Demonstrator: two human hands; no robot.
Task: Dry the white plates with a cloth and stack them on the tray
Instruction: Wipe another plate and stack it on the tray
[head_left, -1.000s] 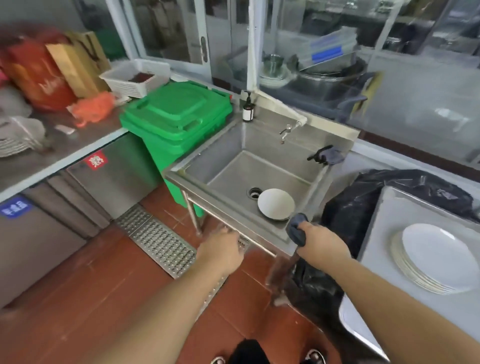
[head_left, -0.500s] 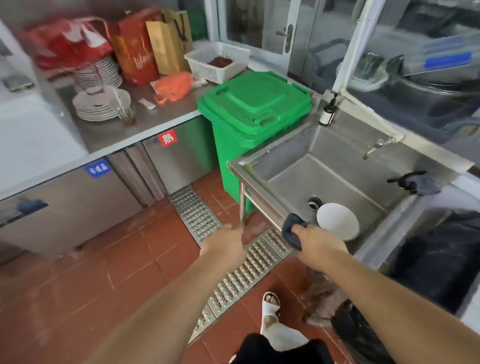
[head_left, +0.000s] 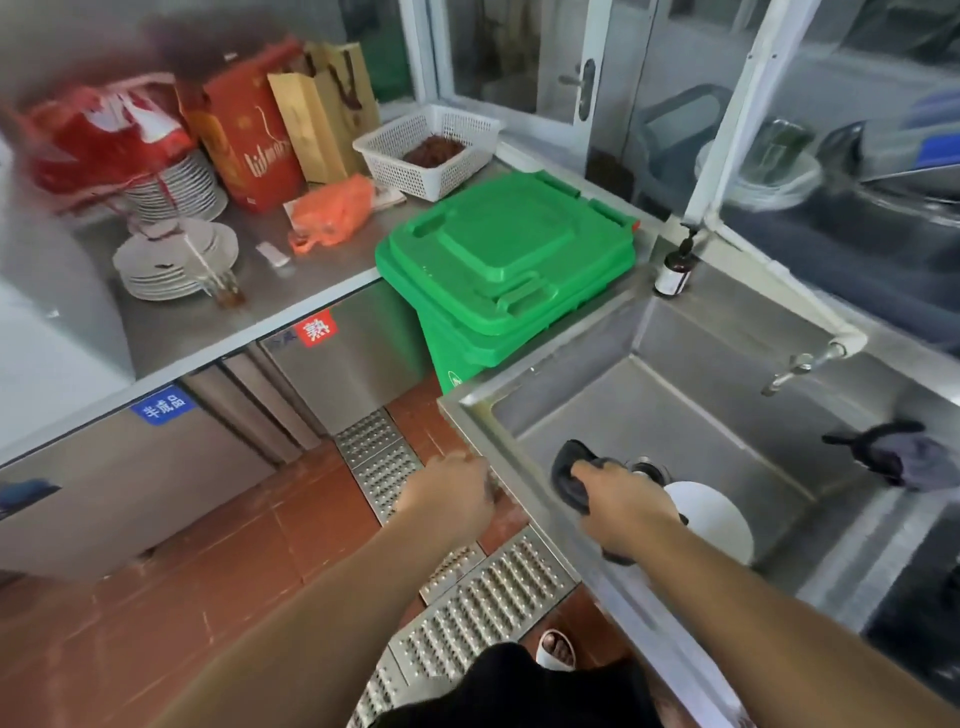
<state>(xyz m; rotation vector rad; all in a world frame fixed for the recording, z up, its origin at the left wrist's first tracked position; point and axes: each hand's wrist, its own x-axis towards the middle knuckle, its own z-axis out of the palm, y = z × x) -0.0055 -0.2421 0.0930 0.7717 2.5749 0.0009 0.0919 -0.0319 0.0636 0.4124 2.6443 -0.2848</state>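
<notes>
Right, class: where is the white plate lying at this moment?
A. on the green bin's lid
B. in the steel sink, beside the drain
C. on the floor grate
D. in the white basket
B: the white plate lies in the steel sink, next to the drain, just beyond the right hand gripping a dark cloth.

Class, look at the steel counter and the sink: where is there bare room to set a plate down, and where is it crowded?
Bare steel lies along the counter's front edge, between the plate stack and the green bin. The sink floor is free left of the tap. Crowded: the counter's back, with bags and white basket; the sink's near corner, with white plate and right hand.
</notes>
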